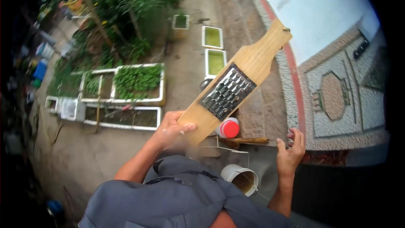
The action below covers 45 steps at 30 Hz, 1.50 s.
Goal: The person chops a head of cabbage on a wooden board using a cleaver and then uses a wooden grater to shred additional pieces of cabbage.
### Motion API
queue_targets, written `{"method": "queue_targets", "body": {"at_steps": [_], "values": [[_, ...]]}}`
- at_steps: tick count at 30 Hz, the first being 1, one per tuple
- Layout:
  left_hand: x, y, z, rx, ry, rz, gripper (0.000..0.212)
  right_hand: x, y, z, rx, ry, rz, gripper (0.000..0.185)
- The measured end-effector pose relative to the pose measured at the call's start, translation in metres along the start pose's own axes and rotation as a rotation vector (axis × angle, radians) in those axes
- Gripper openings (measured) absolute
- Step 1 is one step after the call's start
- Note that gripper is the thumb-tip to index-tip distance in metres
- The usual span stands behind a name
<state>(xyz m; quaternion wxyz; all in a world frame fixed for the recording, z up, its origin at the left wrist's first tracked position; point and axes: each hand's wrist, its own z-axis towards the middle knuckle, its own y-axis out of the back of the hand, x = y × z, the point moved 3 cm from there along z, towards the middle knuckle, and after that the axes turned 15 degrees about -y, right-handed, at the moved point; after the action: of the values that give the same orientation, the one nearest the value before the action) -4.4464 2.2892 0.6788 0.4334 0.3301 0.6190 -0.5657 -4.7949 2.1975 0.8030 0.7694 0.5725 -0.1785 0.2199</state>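
My left hand (174, 129) grips the lower end of a wooden hand grater (253, 57), its thumb lying across the board's face. A metal grating plate (227, 91) with rows of raised cutting holes is set into the middle of the board. The narrow handle end points up and to the right, with a small cord loop at its tip. Off to the right, my right hand (291, 152) is raised with fingers apart and slightly curled, holding nothing. Below the board stands a white jar with a red lid (229, 128), partly hidden by it.
A white bucket (231, 172) with brownish liquid stands close to my body. White planter boxes (139, 100) with green plants are at left. Two white trays of greenish liquid (212, 36) sit ahead. A textured wall (335, 98) rises on the right.
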Motion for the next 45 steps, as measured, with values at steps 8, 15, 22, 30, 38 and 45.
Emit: {"method": "queue_targets", "body": {"at_steps": [8,15,22,30,38,45], "values": [[-0.012,0.110,-0.209,-0.459,0.028,0.167,0.045,0.117,-0.123,-0.056,0.183,0.447,0.119,0.046],[-0.004,0.218,-0.374,-0.792,-0.062,0.023,0.047,0.216,-0.207,-0.189,0.329,0.656,0.221,0.041],[-0.011,0.356,-0.543,-1.015,-0.172,-0.072,0.046,0.343,-0.344,-0.401,0.563,0.739,0.290,0.037],[-0.043,0.485,-0.690,-1.356,-0.315,0.027,0.036,0.528,-0.410,-0.585,0.876,0.905,0.395,0.034],[-0.046,0.560,-0.757,-1.690,-0.206,0.183,0.029,0.615,-0.490,-0.637,1.012,1.019,0.161,0.031],[-0.057,0.583,-0.775,-1.954,-0.349,-0.025,0.029,0.690,-0.559,-0.671,1.092,1.162,0.177,0.034]]}}
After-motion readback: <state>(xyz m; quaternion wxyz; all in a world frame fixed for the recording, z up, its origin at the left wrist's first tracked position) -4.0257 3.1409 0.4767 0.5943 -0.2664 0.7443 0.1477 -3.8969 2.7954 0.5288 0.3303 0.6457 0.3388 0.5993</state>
